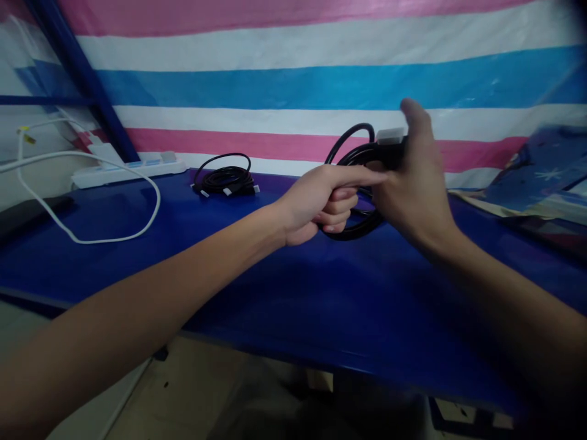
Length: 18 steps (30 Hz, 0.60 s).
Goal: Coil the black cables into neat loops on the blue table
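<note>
A coiled black cable [355, 231] is held up over the blue table, right of the middle. My left hand [323, 201] has its fingers curled round the left side of the coil, its index finger stretched toward my other hand. At the coil's right side is my right hand [413, 177], thumb raised, its other fingers mostly hidden behind the palm and the cable. A black connector with a light grey end [389, 135] sticks out beside the right thumb. The coil's lower loop hangs beneath both hands.
Another coiled black cable [227, 178] with silvery plugs lies at the back of the blue table [293, 293]. A white power strip [132, 171] and looping white cord [158, 201] are at the left. A dark flat object [34, 214] lies far left; a blue patterned item [541, 171] stands right.
</note>
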Available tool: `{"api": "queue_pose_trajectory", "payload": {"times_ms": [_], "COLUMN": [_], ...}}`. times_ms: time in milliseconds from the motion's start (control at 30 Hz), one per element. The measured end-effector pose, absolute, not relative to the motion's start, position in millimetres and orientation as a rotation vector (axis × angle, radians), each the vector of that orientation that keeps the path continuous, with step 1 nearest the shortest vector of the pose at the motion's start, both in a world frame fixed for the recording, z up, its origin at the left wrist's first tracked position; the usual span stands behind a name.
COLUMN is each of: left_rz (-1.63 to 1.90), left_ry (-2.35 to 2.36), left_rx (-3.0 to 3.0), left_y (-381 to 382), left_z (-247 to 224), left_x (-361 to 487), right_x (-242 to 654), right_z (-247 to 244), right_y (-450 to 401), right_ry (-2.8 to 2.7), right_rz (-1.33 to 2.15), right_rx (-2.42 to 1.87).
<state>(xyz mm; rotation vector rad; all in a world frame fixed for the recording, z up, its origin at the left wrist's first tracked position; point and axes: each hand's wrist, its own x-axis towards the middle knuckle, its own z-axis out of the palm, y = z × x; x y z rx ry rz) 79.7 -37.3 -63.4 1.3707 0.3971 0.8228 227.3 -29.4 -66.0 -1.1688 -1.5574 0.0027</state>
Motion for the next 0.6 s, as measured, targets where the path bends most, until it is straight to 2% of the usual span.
{"api": "queue_pose_trajectory", "payload": {"times_ms": [233,400,467,533,600], "left_rz": [0.879,1.072,1.209,1.293,1.283], "left_ry": [0.396,0.562,0.639,0.668,0.641], "left_rx": [1.416,1.613,1.774,1.933,2.017], "left_y": [-37,-35,-36,-39,-40], "left_z": [-68,-65,-62,-58,-56], "left_x": [83,84,81,79,78], "right_x": [222,223,226,228,228], "right_z": [-63,-55,-51,-48,-45], "right_y": [-31,-39,-41,-42,-43], "right_ry": [-1.675,-1.641,-1.669,-1.726,-1.754], "right_rz": [-0.038,-0.447,-0.604,-0.526,-0.250], "right_rx": [-1.257,-1.577,-1.582,-1.448,-1.305]}}
